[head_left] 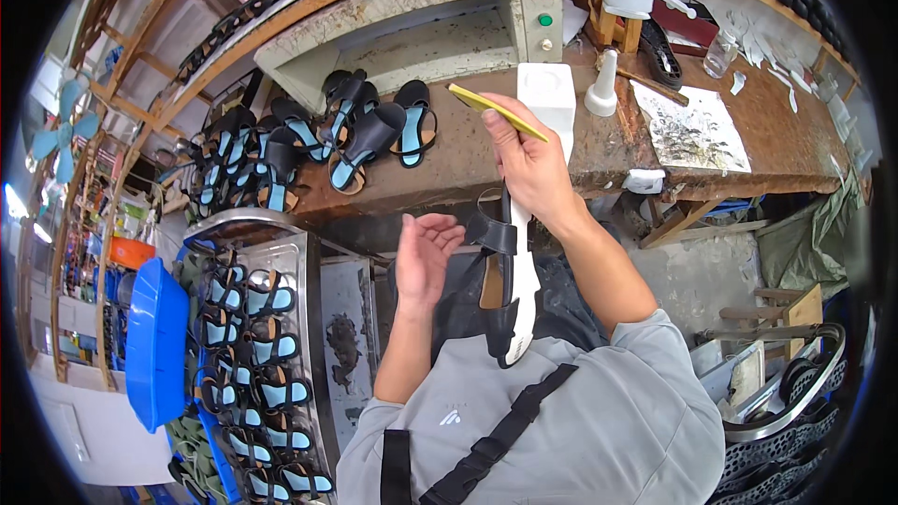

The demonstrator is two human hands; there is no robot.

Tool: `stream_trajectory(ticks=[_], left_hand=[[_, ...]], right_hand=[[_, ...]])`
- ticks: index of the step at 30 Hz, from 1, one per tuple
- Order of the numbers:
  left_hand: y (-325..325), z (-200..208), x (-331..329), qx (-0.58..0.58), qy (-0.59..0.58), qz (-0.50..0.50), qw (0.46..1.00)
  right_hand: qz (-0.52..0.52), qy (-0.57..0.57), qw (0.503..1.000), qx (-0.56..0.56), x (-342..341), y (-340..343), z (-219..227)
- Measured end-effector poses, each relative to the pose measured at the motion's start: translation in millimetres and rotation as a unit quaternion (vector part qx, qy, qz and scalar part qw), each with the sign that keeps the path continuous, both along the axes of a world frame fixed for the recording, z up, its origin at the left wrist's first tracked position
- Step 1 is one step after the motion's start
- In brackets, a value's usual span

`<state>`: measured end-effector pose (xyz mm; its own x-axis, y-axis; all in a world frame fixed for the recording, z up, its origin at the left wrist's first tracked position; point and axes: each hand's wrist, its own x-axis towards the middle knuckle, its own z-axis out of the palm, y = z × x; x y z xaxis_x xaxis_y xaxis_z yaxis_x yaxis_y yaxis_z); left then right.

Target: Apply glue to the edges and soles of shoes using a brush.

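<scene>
A thin, flat yellow strip (496, 112) is pinched between the thumb and fingers of my right hand (538, 164), raised over the bench's front edge. Just below that hand a black sandal (502, 285) with a white sole stands on end in front of my body, toe down. Its upper end reaches my right hand; whether those fingers also grip it is hidden. My left hand (426, 257) is open beside the sandal's strap, fingers slightly curled, holding nothing.
Black sandals with light-blue insoles (351, 145) crowd the bench's left side; several more fill a metal rack (313, 318). A white bottle (603, 89) and stained paper (692, 131) lie right. A blue basin (157, 346) stands left, a metal-rimmed bin (837, 355) lower right.
</scene>
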<state>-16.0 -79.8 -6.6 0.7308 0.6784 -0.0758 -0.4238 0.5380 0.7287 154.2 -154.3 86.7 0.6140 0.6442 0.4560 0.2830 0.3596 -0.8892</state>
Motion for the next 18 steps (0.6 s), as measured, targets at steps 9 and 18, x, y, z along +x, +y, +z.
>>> stream_trajectory(ticks=[9,18], left_hand=[[4.1,47.9,-64.0,0.535,-0.122,-0.251,0.797],[39.2,-53.6,-49.0,0.048,0.023,-0.098,0.994]], right_hand=[[-0.002,-0.128,0.987,-0.096,-34.3,25.1,-18.8],[0.067,0.084,0.992,-0.064,-27.5,27.2,-37.2]])
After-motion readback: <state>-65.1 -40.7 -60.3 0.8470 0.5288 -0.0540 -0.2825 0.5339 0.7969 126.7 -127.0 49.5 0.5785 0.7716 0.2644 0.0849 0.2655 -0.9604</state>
